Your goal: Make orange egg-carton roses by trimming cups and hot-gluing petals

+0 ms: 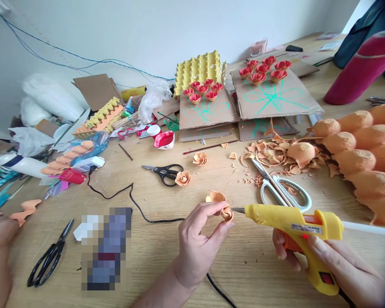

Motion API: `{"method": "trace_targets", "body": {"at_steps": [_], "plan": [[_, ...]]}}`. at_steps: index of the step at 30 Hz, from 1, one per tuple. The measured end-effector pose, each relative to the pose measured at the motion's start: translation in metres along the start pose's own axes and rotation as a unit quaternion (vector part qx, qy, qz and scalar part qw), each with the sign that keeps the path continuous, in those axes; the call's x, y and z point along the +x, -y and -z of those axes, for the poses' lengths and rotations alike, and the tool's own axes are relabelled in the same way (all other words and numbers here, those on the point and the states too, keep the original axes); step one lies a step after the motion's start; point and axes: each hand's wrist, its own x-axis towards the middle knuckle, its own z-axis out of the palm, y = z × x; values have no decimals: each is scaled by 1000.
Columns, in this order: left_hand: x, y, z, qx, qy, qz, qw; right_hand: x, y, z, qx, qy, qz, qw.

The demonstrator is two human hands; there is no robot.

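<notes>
Between the thumb and fingers of my left hand [195,244] is a small orange egg-carton flower [226,213], curled like a rosebud. My right hand [336,261] is wrapped round the handle of a yellow glue gun [285,222], a white glue stick [368,228] jutting from its back. The metal nozzle points left and its tip reaches the flower's edge. Just behind my left fingers lies an orange petal cup [215,196]. Farther back rest two layered orange flowers, one [182,178] touching black-handled scissors [167,173] and another [200,158] beyond it.
White-handled scissors [284,188] lie beside carton scraps [272,156] and an orange egg tray [359,141]. Red flowers stand on cardboard sheets [276,102] at the back. Another person's hand [0,231] is at far left, near black scissors [51,256]. A black cord [141,211] crosses the table.
</notes>
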Motion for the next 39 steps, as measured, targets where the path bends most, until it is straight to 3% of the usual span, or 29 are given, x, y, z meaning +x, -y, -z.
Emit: {"method": "trace_targets", "body": {"at_steps": [3, 9, 16, 29, 39], "plan": [[0, 0, 0, 1, 1, -3, 1000, -2, -2, 2, -24, 57, -10, 998], [-1, -1, -1, -9, 6, 3, 1000, 1, -10, 4, -15, 69, -14, 997], [-2, 0, -3, -23, 8, 12, 1000, 1, -16, -1, 18, 11, -14, 1000], [-3, -2, -4, -47, 5, 27, 998, -1, -25, 3, -60, -21, 19, 998], [-5, -1, -5, -67, 4, 61, 996, -1, -25, 6, -128, -18, 111, 985]]}}
